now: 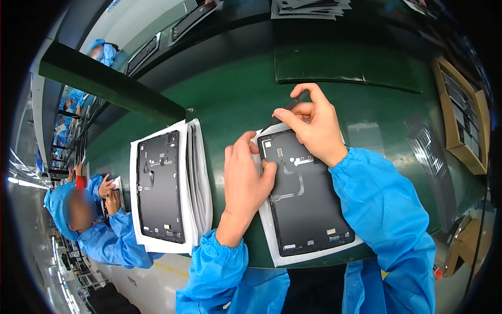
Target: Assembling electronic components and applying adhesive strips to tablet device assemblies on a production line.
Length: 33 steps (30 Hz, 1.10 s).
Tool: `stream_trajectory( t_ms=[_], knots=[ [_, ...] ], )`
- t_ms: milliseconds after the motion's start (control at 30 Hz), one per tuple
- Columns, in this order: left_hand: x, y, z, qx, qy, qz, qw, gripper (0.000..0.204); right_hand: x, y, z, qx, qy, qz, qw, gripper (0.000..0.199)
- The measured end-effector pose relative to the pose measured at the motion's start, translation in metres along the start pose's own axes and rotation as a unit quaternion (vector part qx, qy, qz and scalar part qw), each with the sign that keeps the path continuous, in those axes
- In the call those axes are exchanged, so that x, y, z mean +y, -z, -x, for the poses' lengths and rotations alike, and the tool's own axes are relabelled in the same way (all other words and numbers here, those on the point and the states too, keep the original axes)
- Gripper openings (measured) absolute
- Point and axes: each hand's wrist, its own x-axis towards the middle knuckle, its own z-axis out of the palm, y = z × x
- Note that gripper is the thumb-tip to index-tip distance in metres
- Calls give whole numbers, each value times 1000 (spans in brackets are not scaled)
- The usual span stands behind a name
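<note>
Left hand [244, 180] steadies a black panel [306, 201] (on white sheet); right hand [314, 125] grips tweezers [285, 111].

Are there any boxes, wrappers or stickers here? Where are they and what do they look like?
Cardboard tray: far right, brown, open, dark flat parts stacked inside.
White sleeve stack: left of the left hand, under a black panel.
White sheet: under the black panel both hands touch.
Stickers: too small to tell.
</note>
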Motion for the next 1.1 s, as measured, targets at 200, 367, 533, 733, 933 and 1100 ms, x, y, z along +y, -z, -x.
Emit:
stream_trajectory(
  t_ms=[200, 367, 533, 733, 933, 1100],
  knots=[
    [-3, 35, 63, 19, 66, -66, 995, 38, -40, 30, 16, 30, -7, -106, 994, 40],
    [21, 26, 71, -31, 54, -85, 994, 27, -26, 100, 40, 93, 1, -3, 996, 38],
    [12, 55, 45, -94, 226, 346, 906, 12, -15, 127, 41, 194, -34, -78, 977, 36],
    [9, 86, -84, -58, 196, 360, 910, 49, -6, 139, 32, 224, -64, -178, 956, 42],
    [-119, 45, -237, -31, 192, 260, 946, 43, -5, 136, 39, 205, -63, -192, 958, 40],
    [-212, 23, -298, 60, 206, 214, 953, 48, -4, 129, 45, 186, -63, -177, 964, 15]
  ],
)
